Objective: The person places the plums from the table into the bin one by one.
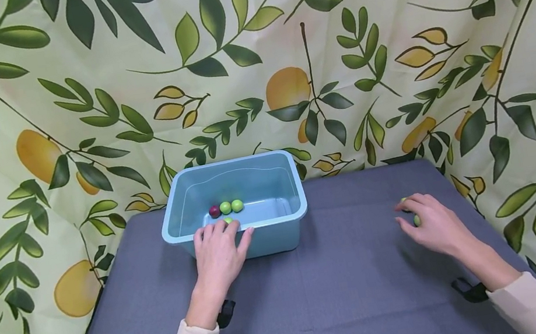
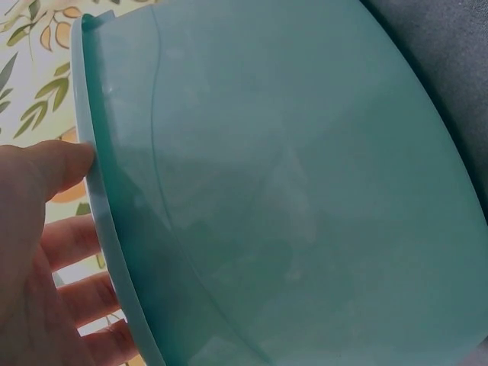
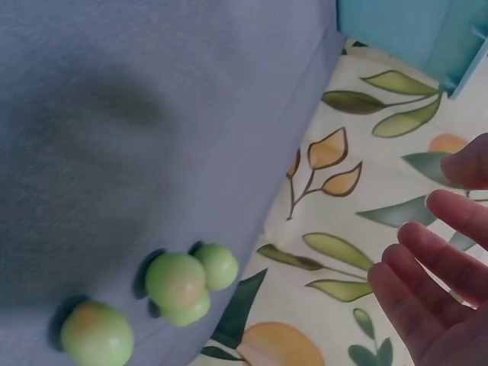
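A blue plastic bin (image 1: 272, 240) stands at the far left of the table. My left hand (image 1: 219, 252) holds its near rim, fingers hooked over the edge and thumb on the outer side. In the left wrist view, the bin's wall (image 2: 305, 191) hides the fingertips. Inside the bin lie a dark red fruit (image 1: 214, 212) and several green ones (image 1: 237, 205), small and round like plums. My right hand (image 1: 432, 225) hovers with fingers spread above green fruits (image 1: 417, 220) near the table's right edge. The right wrist view shows several of these fruits (image 3: 174, 280) on the cloth, apart from the fingers.
A grey-blue cloth (image 1: 353, 294) covers the table. Behind it and at both sides hangs a curtain (image 1: 244, 88) printed with leaves and fruit. Black straps (image 1: 470, 291) sit around both wrists.
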A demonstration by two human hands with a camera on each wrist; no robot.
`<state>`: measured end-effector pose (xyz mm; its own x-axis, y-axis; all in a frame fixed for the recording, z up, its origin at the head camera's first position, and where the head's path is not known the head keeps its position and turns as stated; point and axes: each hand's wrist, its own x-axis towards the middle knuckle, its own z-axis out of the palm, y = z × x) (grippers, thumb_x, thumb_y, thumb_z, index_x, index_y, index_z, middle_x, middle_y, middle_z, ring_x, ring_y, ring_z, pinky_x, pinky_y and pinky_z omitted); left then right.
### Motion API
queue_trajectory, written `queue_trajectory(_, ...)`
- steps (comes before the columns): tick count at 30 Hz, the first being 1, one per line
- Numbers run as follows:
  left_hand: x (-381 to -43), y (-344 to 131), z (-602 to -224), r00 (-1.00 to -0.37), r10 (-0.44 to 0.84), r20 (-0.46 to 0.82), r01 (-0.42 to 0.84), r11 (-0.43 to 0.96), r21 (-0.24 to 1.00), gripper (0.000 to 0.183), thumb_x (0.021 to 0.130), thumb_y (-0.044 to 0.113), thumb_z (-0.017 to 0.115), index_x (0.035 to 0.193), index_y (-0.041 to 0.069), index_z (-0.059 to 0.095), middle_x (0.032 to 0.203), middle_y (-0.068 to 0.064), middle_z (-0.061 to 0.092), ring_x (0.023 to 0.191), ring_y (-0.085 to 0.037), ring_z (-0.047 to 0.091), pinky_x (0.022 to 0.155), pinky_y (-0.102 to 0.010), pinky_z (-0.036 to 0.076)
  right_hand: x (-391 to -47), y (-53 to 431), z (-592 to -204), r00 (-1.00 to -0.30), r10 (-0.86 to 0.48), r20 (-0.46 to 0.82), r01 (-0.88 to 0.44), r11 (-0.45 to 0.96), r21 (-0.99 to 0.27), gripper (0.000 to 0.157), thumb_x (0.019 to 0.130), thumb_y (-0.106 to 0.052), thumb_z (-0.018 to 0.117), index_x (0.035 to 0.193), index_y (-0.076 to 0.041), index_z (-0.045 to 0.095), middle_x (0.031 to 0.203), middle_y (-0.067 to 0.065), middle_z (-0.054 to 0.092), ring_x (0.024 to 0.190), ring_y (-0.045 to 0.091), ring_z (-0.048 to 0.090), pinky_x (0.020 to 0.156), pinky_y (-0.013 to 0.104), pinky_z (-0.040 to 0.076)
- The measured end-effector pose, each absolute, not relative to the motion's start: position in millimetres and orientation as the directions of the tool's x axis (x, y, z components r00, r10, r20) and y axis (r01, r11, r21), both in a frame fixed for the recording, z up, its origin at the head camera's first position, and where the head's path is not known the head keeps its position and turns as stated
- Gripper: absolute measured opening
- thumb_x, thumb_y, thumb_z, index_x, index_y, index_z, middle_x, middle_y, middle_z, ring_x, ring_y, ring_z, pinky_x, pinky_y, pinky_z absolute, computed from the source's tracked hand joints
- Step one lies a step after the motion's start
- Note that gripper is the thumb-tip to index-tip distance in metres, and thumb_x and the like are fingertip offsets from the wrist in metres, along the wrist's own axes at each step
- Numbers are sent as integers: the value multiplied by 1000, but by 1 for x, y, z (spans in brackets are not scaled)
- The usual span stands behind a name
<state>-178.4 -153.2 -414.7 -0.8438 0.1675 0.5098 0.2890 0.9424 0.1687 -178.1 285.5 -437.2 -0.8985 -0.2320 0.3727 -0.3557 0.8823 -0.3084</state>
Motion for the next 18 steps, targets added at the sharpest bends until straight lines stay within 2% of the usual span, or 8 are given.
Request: queue_trajectory(18,-179,-154,-416,-830,177,529,297,943,152,35,95,40,71,111,9,76,102,-12,70,97,-36,61,96,-56,42,-173,319,-449,-912,-200,357,-304,915,-264,16,86,-11,74,99,-1,73,105,19,66,101,44,58,76,62,49)
